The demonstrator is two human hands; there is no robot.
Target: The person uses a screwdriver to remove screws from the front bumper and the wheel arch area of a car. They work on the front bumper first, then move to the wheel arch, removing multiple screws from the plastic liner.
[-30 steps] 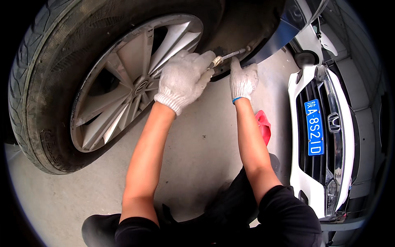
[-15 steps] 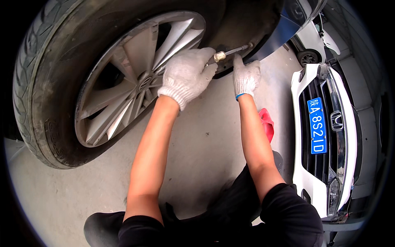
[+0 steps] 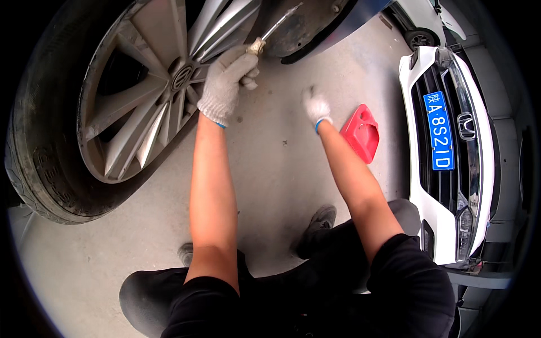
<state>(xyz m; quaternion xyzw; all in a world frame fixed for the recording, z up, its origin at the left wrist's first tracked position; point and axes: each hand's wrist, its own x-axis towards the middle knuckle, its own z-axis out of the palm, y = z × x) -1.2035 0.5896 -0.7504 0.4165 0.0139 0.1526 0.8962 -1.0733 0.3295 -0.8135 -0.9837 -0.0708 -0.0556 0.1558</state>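
Matt knit cloth is shown by the left glove, shiny metal by the tool shaft beyond its fingers — smooth plastic by the red container rightward.

At the right of the frame, you face a blue licence plate with white characters on a white car, plus a chrome emblem on its grille. At upper left, you have a round emblem at the silver wheel's centre, and raised, partly legible lettering on the black tyre.
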